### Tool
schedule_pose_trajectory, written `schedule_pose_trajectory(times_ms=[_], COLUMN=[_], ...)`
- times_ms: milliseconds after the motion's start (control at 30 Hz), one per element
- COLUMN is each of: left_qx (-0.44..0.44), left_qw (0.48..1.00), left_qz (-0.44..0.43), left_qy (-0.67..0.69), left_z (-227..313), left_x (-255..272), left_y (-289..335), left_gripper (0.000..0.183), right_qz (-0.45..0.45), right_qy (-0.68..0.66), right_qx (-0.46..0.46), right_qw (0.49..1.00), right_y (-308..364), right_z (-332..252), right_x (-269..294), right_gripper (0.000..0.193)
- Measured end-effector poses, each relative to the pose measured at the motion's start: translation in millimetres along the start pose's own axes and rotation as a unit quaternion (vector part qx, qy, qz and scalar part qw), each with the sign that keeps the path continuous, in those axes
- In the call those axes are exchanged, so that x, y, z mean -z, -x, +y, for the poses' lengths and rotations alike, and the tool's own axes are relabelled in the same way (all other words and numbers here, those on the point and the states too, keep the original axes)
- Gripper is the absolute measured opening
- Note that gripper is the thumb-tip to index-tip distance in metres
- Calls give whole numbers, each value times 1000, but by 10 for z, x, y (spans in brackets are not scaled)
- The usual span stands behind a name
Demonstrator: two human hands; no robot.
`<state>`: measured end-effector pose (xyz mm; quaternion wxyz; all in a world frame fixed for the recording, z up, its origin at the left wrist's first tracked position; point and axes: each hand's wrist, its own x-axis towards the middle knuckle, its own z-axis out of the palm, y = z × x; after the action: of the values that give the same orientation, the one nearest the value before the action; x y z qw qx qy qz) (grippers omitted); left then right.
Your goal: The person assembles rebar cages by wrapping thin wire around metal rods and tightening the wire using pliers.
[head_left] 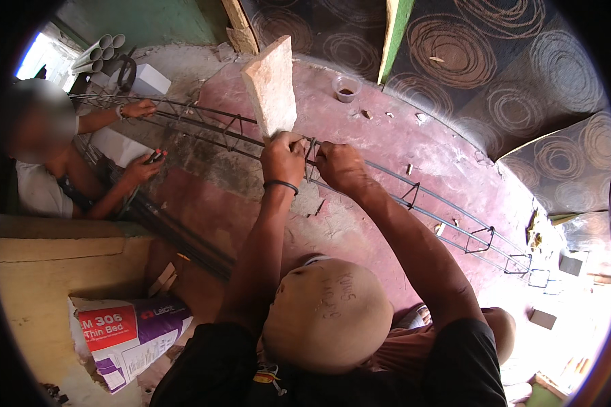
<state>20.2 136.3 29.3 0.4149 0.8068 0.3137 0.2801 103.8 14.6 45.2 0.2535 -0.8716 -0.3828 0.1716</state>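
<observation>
A long steel rebar cage [409,184] of dark rods and square ties runs from far left to lower right. At one steel stirrup [310,160] near the middle, both of my hands are closed. My left hand [283,161], a dark band at its wrist, has its fingers curled at the stirrup's left side. Just right of the stirrup, my right hand [344,167] is closed by the rods in a pinch; what it grips is hidden. Behind my left hand a pale rough slab [271,88] stands upright.
At left a co-worker's hand [139,108] touches the cage; the other hand [140,169] holds a dark object. White blocks [119,146] and pipes [104,51] lie nearby. A cup [347,88] sits behind. A torn bag [132,332] and a tan dome [329,315] are nearer.
</observation>
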Motion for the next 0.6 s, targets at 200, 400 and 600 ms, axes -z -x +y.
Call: schedule_pose_trajectory(times_ms=[200, 400, 600], left_qx=[-27, -64, -148], left_qw=[996, 986, 977], left_qz=[54, 67, -62], left_qy=[-71, -138, -141], left_z=[239, 60, -67], left_x=[162, 34, 87], left_y=[124, -46, 139], left_gripper=[9, 9, 15], right_qz=[-25, 30, 80], right_qy=[-50, -91, -117], right_qx=[33, 93, 96], right_qw=[998, 991, 985], right_y=[-40, -59, -29], right_z=[-60, 19, 94], right_x=[43, -120, -185], right_gripper=[25, 26, 16])
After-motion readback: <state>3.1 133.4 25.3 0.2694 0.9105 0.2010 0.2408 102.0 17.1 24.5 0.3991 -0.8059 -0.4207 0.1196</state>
